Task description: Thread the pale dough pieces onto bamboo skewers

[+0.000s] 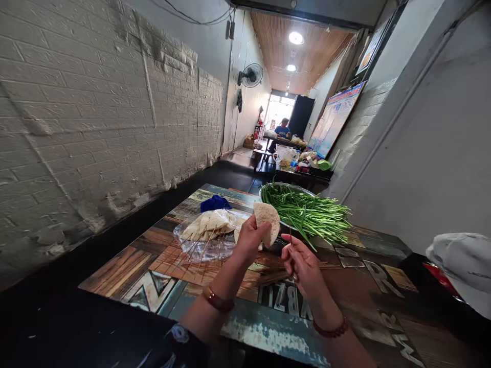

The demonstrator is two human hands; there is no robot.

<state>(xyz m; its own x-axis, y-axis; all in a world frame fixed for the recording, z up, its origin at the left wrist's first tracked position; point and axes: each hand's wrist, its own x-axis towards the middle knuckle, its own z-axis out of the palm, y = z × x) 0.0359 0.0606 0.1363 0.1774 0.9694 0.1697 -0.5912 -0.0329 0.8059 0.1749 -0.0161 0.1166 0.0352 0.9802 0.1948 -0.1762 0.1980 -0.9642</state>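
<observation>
Slice (pixel 267 213), pale, porous, round-edged, is finger-pinched by the left hand (pixel 251 238) inside the table's (pixel 268 327) near edge; the right hand's (pixel 302 259) fingers pinch a thin stick (pixel 290 222).

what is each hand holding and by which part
Left hand: a pale flat piece, by its left side. Right hand: a thin stick, below its upper end.

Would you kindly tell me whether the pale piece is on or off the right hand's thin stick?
Off: a gap shows between the pale piece and the thin stick.
</observation>
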